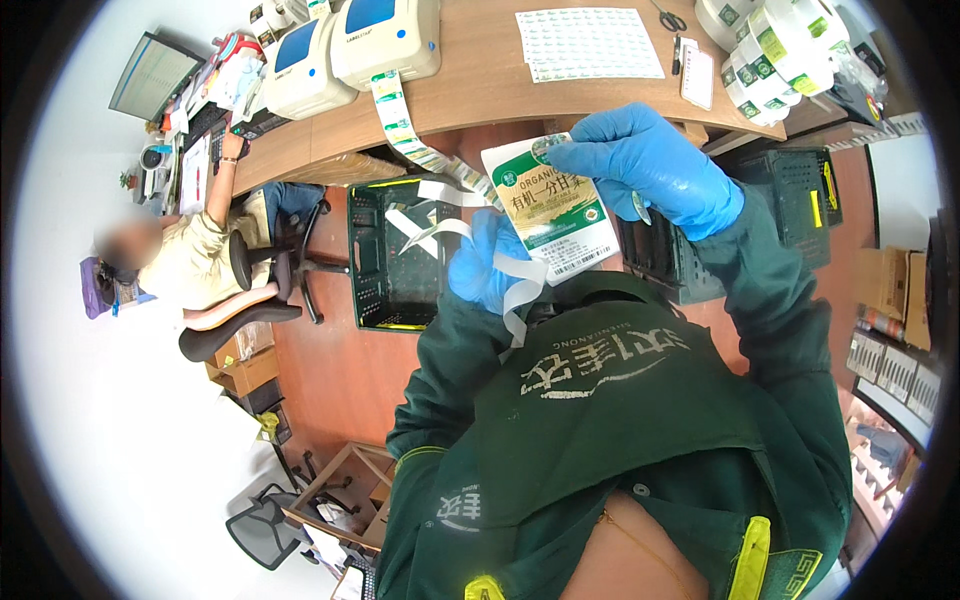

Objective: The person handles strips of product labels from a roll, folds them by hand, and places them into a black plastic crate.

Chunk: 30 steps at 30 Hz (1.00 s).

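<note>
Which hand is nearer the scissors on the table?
Right. The right hand is below the scissors in the picture; the left hand is lower and farther left.

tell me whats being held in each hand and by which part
The right hand holds the green-and-white printed label near its upper right corner. The left hand holds a white paper strip partway along; the exact grip is unclear.

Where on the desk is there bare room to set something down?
On the brown desk, a bare patch lies between the right-hand printer and the label sheet, continuing along the front edge below that sheet. It is crowded to the left, with the other printer and papers, and at the right corner, with piled label rolls.
</note>
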{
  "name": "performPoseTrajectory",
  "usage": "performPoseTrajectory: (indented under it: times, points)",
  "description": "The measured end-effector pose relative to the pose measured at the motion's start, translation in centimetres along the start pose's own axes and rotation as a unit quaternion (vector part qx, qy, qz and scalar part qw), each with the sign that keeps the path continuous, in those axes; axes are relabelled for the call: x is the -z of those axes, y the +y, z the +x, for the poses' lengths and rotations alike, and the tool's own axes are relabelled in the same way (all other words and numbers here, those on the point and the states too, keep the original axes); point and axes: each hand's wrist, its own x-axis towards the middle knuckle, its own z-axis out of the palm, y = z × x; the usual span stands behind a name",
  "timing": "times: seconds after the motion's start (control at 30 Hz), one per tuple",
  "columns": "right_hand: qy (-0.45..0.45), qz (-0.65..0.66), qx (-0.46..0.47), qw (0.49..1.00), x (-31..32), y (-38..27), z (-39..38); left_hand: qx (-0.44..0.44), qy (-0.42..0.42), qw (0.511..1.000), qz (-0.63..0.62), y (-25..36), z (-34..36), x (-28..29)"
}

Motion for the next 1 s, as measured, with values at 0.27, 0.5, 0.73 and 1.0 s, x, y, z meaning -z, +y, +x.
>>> performPoseTrajectory:
  times: [0.27, 0.5, 0.73, 1.0]
  points:
    - [0.028, -0.039, 0.066, 0.997, -0.5, 0.2, 0.9, -0.003, 0.065, 0.984, 0.169, 2.4, -0.7, 0.8]
    - [-0.007, -0.083, 0.027, 0.996, 0.6, 1.1, 2.3, 0.022, 0.04, 0.964, 0.263, 5.9, -1.4, 1.7]
    - [0.016, -0.051, 0.04, 0.998, -0.1, 2.9, 3.2, 0.027, 0.043, 0.937, 0.346, 7.7, -2.3, 2.7]
    - [0.011, -0.047, 0.02, 0.999, -0.4, 6.0, 4.2, 0.021, 0.088, 0.925, 0.369, 7.7, -3.3, 4.0]
